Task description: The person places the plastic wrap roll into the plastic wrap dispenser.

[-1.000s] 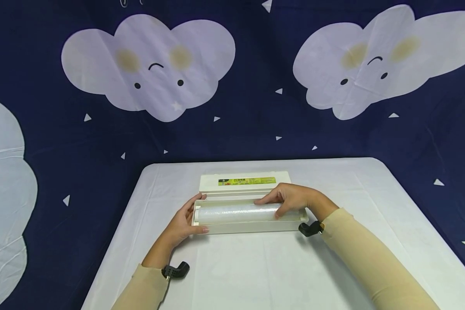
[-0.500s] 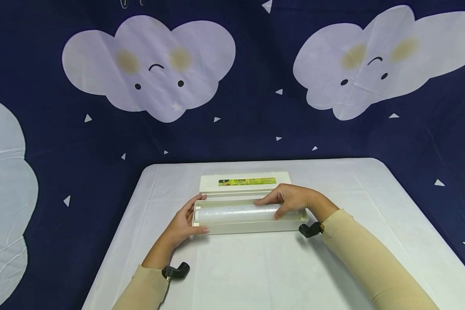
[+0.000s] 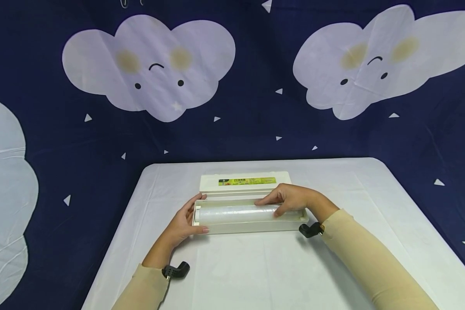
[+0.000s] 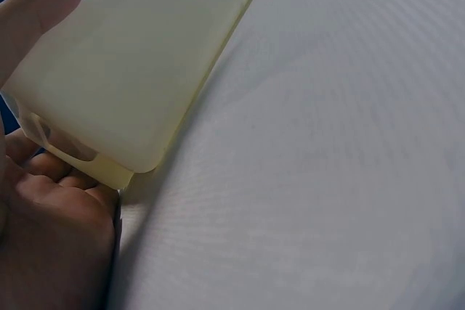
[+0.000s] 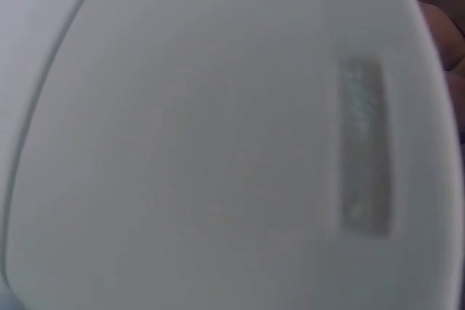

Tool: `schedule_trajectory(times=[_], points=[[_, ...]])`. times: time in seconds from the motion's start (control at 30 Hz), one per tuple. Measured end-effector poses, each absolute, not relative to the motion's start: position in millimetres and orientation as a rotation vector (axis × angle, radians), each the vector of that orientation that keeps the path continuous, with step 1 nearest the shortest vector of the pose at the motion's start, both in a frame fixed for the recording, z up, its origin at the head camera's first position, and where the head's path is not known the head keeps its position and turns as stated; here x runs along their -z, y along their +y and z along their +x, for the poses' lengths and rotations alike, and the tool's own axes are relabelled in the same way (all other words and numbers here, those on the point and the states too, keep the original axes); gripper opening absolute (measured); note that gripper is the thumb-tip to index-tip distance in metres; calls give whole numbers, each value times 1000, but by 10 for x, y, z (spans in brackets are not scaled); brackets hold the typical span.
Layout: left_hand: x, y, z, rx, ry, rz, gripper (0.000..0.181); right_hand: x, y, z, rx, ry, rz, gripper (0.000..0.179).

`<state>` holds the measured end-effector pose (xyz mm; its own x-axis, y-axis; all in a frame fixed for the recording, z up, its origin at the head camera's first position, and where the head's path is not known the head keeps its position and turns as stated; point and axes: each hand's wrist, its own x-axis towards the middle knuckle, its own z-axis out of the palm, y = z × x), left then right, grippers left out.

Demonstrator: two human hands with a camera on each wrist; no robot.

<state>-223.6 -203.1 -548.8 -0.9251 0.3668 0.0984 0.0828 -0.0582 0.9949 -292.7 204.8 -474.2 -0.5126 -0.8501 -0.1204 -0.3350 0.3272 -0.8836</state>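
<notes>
Glossy film roll (image 3: 234,213) lies in a smooth oblong box (image 3: 248,227), right hand (image 3: 294,198) clasping it, left hand (image 3: 181,223) gripping the box.

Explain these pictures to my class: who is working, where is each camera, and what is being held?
There is no machine: a person works with a bare left hand and right hand. The wide picture comes from a head-worn camera looking forward and down. The two close-ups come from wrist cameras; the right one is blurred.

On the white table sits a pale, open box with a shiny roll inside, perhaps plastic wrap. Behind it lies what looks like the lid, with a yellow-green label. The left hand grips the box's left end, thumb in front. The right hand appears to grip the roll from above.
</notes>
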Motion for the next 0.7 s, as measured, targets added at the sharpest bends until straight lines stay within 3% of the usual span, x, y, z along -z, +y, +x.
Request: schedule_trajectory(times=[0.7], points=[[5483,-2042,-2238,-2093,1999,491,121,4737,2113,-2816,1242,2073,-1004,57]])
